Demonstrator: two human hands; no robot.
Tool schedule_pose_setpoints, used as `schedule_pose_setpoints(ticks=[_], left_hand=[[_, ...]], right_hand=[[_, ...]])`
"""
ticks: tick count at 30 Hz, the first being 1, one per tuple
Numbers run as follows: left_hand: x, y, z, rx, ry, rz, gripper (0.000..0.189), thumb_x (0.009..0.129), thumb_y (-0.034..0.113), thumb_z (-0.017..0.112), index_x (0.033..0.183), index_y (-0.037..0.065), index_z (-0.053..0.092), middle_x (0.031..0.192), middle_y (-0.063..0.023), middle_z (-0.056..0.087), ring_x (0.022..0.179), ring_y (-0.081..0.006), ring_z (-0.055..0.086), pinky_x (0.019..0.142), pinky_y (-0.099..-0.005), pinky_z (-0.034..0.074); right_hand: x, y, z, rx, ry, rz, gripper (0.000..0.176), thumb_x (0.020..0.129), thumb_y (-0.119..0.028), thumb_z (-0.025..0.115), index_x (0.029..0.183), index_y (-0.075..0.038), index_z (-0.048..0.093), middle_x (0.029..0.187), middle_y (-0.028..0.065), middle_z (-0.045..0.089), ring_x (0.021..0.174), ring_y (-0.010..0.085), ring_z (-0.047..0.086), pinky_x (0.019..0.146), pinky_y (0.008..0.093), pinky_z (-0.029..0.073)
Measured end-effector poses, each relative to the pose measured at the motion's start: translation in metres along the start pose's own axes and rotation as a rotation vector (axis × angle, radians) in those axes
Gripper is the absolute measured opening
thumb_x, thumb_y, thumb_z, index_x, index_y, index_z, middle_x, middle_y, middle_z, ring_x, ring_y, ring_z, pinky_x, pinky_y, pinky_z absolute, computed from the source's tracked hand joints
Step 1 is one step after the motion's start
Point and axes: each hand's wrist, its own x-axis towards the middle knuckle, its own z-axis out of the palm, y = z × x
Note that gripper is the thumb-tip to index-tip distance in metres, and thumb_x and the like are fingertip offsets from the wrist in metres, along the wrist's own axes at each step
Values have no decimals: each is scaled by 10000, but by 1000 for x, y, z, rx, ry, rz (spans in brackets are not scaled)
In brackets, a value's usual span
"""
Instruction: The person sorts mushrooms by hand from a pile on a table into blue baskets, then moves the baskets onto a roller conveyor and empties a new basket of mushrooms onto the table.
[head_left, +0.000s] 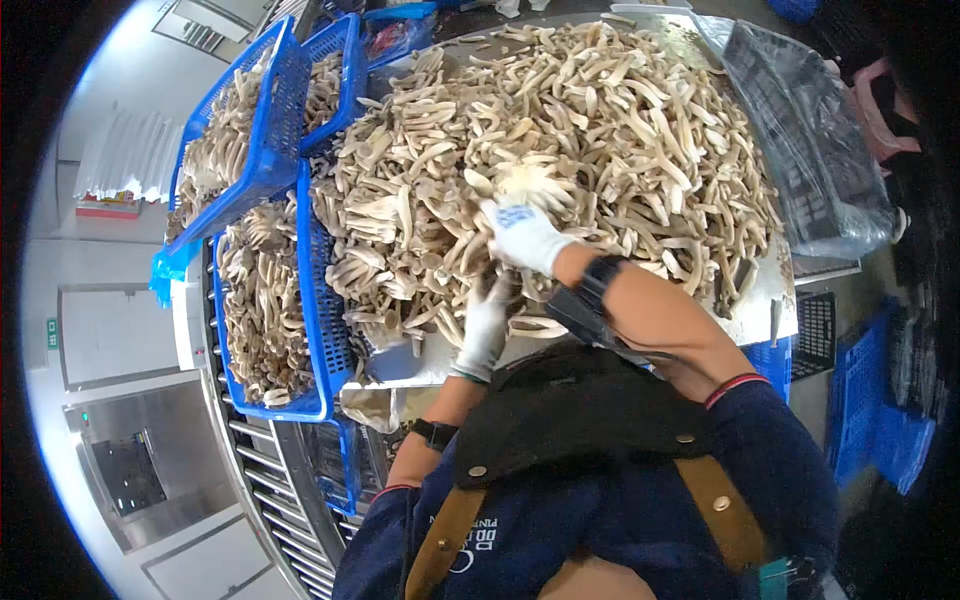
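A big heap of pale brown, long-stemmed mushrooms (640, 150) covers the metal table (770, 312). My right hand (530, 238), in a white glove with blue print, reaches into the middle of the heap. Its fingers are closed around a mushroom, and a pale fan-shaped cluster (537, 183) lies just beyond them. Nearer to me, my left hand (485, 328) is at the heap's front edge, also in a white glove. Its dark-stained fingers curl among the mushrooms, and whatever they hold is hidden.
Blue crates filled with mushrooms stand at the left: one raised (283, 130), one lower (325, 300), another behind (350, 75). A roller conveyor (270, 490) runs beneath them. Clear plastic covers a dark crate (800, 140) at the right. Blue crates (865, 390) stand below on the floor.
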Motion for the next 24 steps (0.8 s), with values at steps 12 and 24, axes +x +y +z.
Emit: schedule_pose_setpoints(ticks=[12, 24], left_hand=[[-8, -7, 5, 662, -220, 107, 475, 875, 143, 578, 1312, -3, 462, 1004, -132, 595, 911, -212, 605, 805, -333, 501], [70, 34, -66, 1233, -275, -116, 786, 697, 417, 777, 1296, -5, 491, 1145, -200, 628, 980, -271, 624, 862, -344, 487]], right_hand=[[-139, 64, 26, 266, 138, 165, 511, 819, -116, 543, 1304, -27, 407, 1102, 210, 541, 1008, 348, 587, 814, 378, 517], [-142, 21, 79, 708, -320, 161, 826, 905, -450, 540, 1478, -3, 146, 1424, 297, 366, 1319, 366, 398, 1088, 352, 306]])
